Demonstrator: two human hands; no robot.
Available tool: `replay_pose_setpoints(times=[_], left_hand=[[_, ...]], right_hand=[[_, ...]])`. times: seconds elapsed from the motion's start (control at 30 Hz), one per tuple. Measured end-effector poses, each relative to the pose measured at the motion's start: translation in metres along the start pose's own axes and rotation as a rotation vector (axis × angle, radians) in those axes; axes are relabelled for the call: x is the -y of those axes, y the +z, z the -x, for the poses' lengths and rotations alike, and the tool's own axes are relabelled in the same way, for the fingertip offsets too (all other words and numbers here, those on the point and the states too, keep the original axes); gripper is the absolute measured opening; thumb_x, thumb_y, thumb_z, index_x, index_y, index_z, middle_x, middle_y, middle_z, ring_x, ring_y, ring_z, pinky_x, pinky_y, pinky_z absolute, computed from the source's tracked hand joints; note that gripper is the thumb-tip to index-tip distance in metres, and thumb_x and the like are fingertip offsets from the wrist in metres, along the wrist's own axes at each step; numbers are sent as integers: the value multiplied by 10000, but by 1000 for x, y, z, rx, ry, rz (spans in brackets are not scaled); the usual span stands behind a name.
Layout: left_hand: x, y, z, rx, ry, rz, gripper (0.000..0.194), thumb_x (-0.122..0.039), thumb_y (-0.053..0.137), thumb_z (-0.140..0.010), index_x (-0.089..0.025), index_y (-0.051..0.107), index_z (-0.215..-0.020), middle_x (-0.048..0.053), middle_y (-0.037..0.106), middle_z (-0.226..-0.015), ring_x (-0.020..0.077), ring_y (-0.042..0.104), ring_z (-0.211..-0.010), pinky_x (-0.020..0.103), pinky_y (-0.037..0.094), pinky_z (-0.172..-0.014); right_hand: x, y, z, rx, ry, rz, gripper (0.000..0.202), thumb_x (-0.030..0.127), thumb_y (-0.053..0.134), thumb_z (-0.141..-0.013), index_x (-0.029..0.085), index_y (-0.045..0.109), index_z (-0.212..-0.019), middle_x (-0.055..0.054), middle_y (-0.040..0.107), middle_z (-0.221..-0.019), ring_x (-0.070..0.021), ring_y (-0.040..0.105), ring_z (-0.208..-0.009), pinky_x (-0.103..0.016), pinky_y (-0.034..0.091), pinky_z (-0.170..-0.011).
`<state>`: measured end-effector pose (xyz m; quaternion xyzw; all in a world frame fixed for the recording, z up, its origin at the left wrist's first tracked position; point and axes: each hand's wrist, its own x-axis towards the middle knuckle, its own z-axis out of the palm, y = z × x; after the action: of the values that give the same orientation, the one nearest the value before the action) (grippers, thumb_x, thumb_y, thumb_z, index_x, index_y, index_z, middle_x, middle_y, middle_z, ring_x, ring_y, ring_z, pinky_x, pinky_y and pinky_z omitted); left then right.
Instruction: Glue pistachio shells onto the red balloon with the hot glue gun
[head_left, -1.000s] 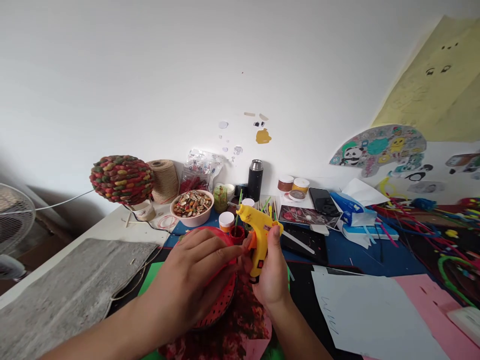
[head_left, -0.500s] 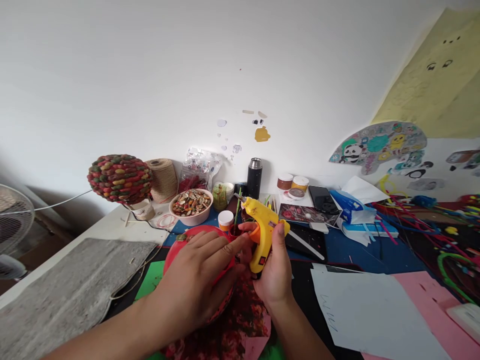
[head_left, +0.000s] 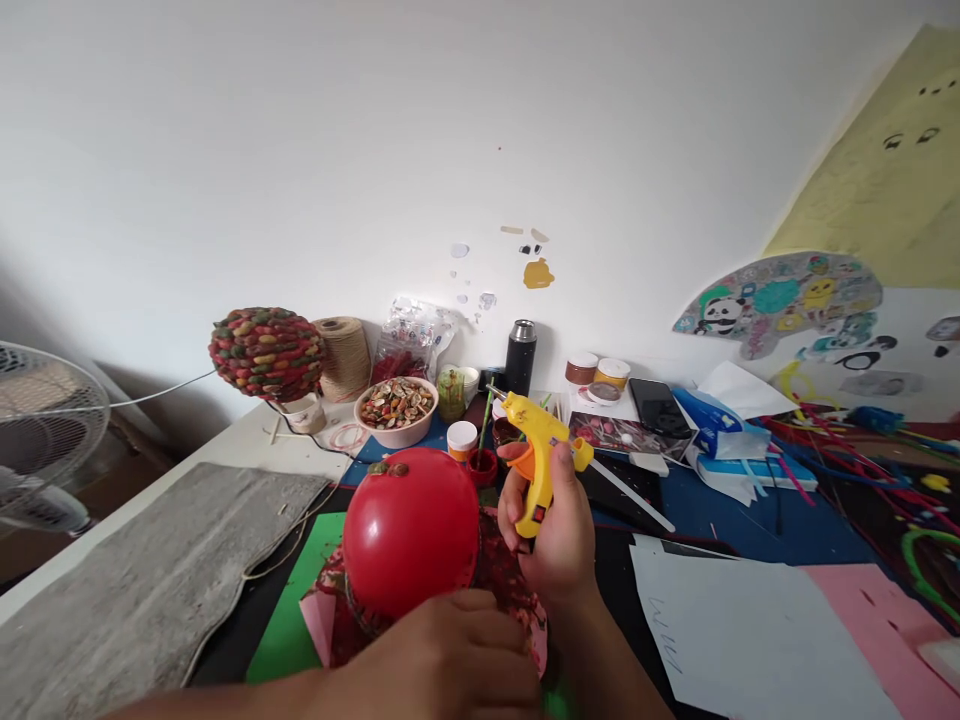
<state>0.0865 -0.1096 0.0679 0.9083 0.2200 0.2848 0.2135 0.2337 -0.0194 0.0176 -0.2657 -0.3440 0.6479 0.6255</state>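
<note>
My right hand is wrapped around the handle of a yellow hot glue gun, its nozzle pointing up and left. A clear glue stick juts from the gun's back. Low in front, my left hand has its back toward me; its fingers bend down out of sight, so whatever they hold is hidden. Just beyond it sits a round red balloon, with a few small painted shells on its top. Beneath the balloon lies a paint-stained pink sheet.
A pink bowl of painted shells stands behind the balloon, beside a twine spool and a shell-covered ball. Paint jars and a black flask line the back. White paper lies right, grey cloth left.
My left hand has moved from over the balloon and beside the glue gun down toward me, uncovering the balloon. The glue gun stays in my right hand; the view has shifted slightly left.
</note>
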Motion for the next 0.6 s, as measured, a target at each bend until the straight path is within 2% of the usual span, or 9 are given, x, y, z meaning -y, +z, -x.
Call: replay_pose_setpoints(times=[0.03, 0.07, 0.13, 0.2, 0.3, 0.37, 0.43, 0.5, 0.6], left_hand=[[-1, -5, 3, -33, 22, 9, 358, -201, 721, -1084, -334, 738, -1416, 23, 829, -837, 232, 772, -733, 360, 666, -744], [1, -13, 6, -119, -17, 18, 341, -221, 735, -1087, -328, 747, -1410, 23, 836, -852, 220, 775, -742, 342, 665, -744], [13, -38, 10, -286, -191, -78, 250, -196, 693, -1109, -312, 816, -1293, 35, 862, -938, 200, 791, -812, 294, 639, -736], [36, -71, 15, -453, -334, -169, 186, -298, 705, -1097, -273, 874, -1171, 54, 890, -994, 212, 798, -826, 289, 620, -709], [84, -119, 24, -659, -665, -253, 409, -564, 710, -1029, -231, 898, -1173, 83, 911, -1101, 274, 802, -952, 330, 635, -807], [119, -141, 34, -670, -817, -296, 580, -680, 703, -962, -195, 891, -1219, 95, 909, -1098, 303, 795, -988, 340, 621, -825], [150, -151, 44, -602, -883, -321, 700, -773, 658, -913, -179, 892, -1202, 105, 909, -1073, 318, 794, -996, 344, 610, -819], [177, -152, 53, -571, -909, -325, 730, -814, 642, -882, -181, 900, -1138, 116, 914, -1068, 334, 801, -1000, 359, 609, -828], [206, -147, 63, -516, -933, -350, 693, -803, 641, -860, -198, 904, -1069, 115, 915, -1027, 330, 810, -954, 362, 602, -819]], right_hand=[[0, 0, -1, -1, 6, -8, 750, 887, 744, -912, 143, 817, -972, 71, 537, -496, -74, 379, -317, -184, 254, -332], [0, 0, -1, -8, 11, -18, 739, 880, 748, -913, 146, 811, -967, 73, 535, -499, -74, 372, -319, -183, 259, -326], [1, -1, -2, -26, 15, -32, 711, 866, 765, -909, 157, 799, -952, 77, 529, -506, -76, 370, -325, -180, 268, -319], [2, -1, -3, -34, 4, -34, 707, 870, 783, -890, 164, 786, -926, 80, 521, -511, -72, 376, -324, -173, 263, -321], [3, -1, -3, -15, -3, -25, 721, 884, 780, -889, 164, 785, -926, 81, 520, -507, -63, 379, -313, -165, 248, -330], [2, -1, -2, 15, 2, -21, 714, 875, 780, -901, 163, 796, -948, 78, 522, -504, -69, 399, -317, -167, 258, -335], [1, -1, -2, 47, 6, -18, 697, 851, 790, -913, 157, 812, -971, 74, 524, -505, -76, 424, -327, -171, 283, -342], [0, 0, -2, 63, 12, -22, 678, 828, 798, -925, 153, 826, -983, 73, 522, -505, -75, 430, -332, -171, 298, -351], [0, 0, -1, 68, 26, -32, 648, 803, 809, -933, 156, 835, -962, 66, 527, -503, -74, 430, -333, -171, 303, -353]])
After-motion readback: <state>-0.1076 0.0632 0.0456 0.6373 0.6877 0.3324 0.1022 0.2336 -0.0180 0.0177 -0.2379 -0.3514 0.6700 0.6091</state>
